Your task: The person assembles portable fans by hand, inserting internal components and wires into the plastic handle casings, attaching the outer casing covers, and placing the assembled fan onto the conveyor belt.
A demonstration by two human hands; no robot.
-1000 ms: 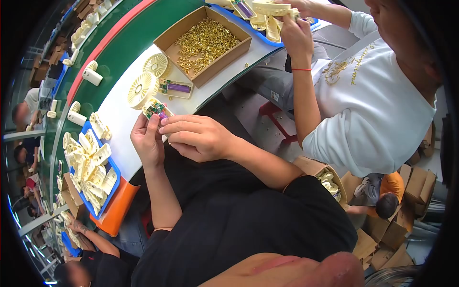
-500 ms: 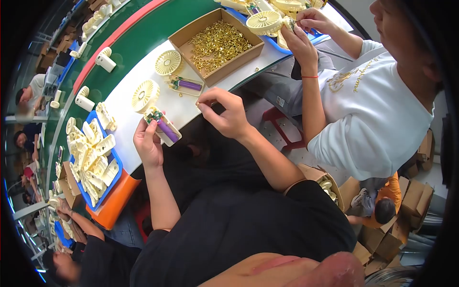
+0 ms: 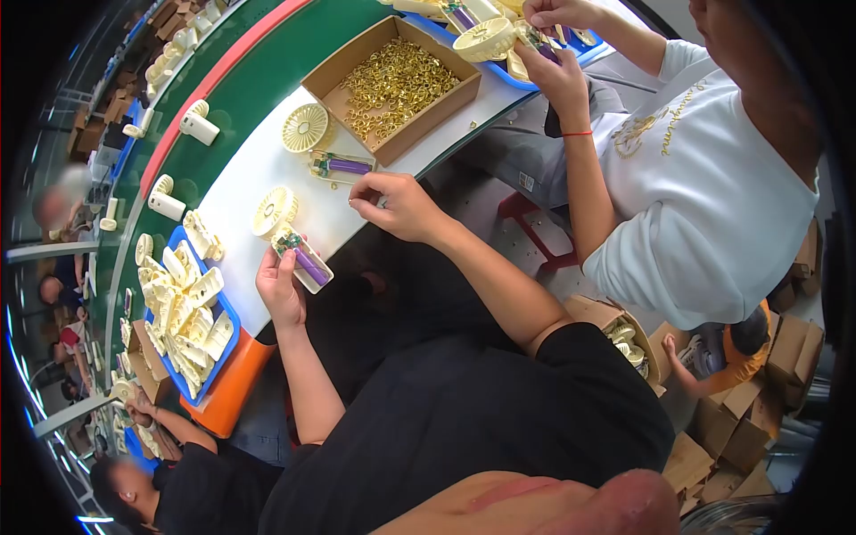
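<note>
My left hand [image 3: 282, 290] is closed around the handle of a cream handheld fan [image 3: 275, 212], tilted above the table's front edge. The handle's cover is off, exposing a green circuit board and a purple battery [image 3: 309, 265]. My right hand [image 3: 397, 207] is to the right of this fan, thumb and fingertips pinched together; whatever sits between them is too small to make out. Just beyond my right hand, a second opened fan [image 3: 307, 127] lies on the white tabletop, its purple battery [image 3: 348, 167] showing. Behind it stands a cardboard box [image 3: 428, 118] of small gold metal pieces [image 3: 392, 80].
To the left, a blue tray [image 3: 234, 337] is heaped with cream plastic shells [image 3: 189, 299]. Several fans stand on the green strip [image 3: 227, 76] beyond. At right, a co-worker in a white top [image 3: 669, 196] handles another fan [image 3: 486, 40]. Loose gold pieces lie near the table edge.
The view has turned slightly. My right hand's pinched fingers are a little closer to the held fan, which is a bit lower in view. The co-worker's hands have shifted on their fan.
</note>
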